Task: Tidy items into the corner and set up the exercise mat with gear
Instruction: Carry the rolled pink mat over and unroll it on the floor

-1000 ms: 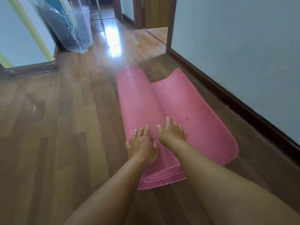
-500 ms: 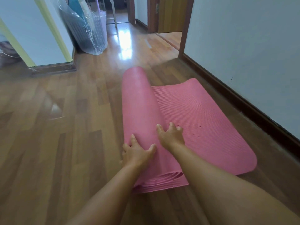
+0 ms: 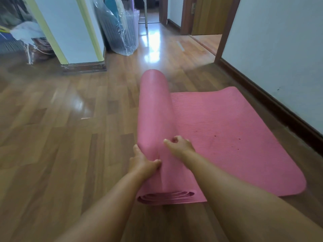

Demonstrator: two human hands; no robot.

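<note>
Looking down at a pink exercise mat (image 3: 227,137) lying partly unrolled on a wooden floor (image 3: 61,137), filling the centre and right of the frame, its flat part spreading right toward a pale wall (image 3: 279,58). Clasping the roll's left flank with the left hand (image 3: 143,161), thumb lying on top; pressing the right hand (image 3: 180,145) at the seam between roll and flat sheet, fingers curling under, impossible to tell whether pinching anything.
</note>
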